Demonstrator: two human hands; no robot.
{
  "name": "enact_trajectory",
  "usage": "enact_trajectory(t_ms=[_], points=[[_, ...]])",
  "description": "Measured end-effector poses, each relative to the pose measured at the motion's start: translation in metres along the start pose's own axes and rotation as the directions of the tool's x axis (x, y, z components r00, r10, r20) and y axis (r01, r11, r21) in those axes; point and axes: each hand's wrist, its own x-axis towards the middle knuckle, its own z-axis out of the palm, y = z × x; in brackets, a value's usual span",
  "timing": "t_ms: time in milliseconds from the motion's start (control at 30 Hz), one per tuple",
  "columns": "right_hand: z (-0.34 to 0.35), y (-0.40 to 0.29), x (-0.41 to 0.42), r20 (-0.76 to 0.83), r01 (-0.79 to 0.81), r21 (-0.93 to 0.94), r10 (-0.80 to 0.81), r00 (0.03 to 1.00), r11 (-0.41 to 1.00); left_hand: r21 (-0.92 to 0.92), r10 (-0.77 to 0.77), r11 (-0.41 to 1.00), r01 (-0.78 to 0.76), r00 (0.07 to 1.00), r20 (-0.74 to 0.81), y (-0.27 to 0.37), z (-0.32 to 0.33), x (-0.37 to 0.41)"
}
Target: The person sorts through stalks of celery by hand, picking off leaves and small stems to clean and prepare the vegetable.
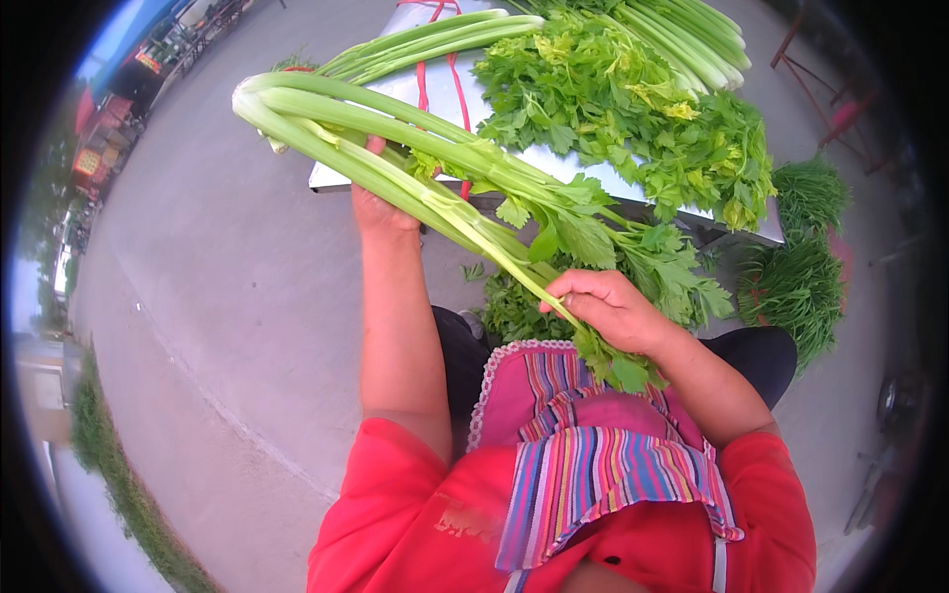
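Note:
My left hand holds a bunch of celery from below, around the middle of its stalks; part of the hand is hidden behind them. The pale root end points to the upper left and the leafy tops slope down to the right. Between the thumb and fingers of my right hand is one thin celery stalk at the lower edge of the bunch, its leaves hanging over my apron. Beyond the bunch, more celery lies on a metal-topped table, with separate stalks at its far left.
A red strap crosses the tabletop. Loose leaves lie on the ground below the table, by my feet. Bundles of thin green leafy vegetables stand on the right. A red metal frame is at the upper right, and stalls line the far left.

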Motion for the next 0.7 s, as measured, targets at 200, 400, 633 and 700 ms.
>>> enact_trajectory(t_ms=[200,400,633,700], points=[[0.007,0.018,-0.005,-0.146,0.138,-0.221,-0.173,0.974,0.965,0.059,0.031,0.998,-0.027,0.997,-0.076,-0.007,0.008,-0.001],[-0.002,0.038,-0.026,-0.170,0.146,-0.324,-0.209,0.963,0.935,0.158,-0.035,0.987,0.025,0.998,0.060,-0.021,-0.006,0.002],[0.009,0.025,-0.029,0.000,0.050,-0.225,-0.051,0.999,0.973,0.184,-0.052,0.982,0.036,0.995,0.088,-0.017,-0.010,0.009],[0.009,0.021,-0.024,0.048,0.137,-0.382,-0.128,0.991,0.914,0.188,-0.041,0.982,0.031,0.998,0.051,-0.020,-0.009,0.008]])
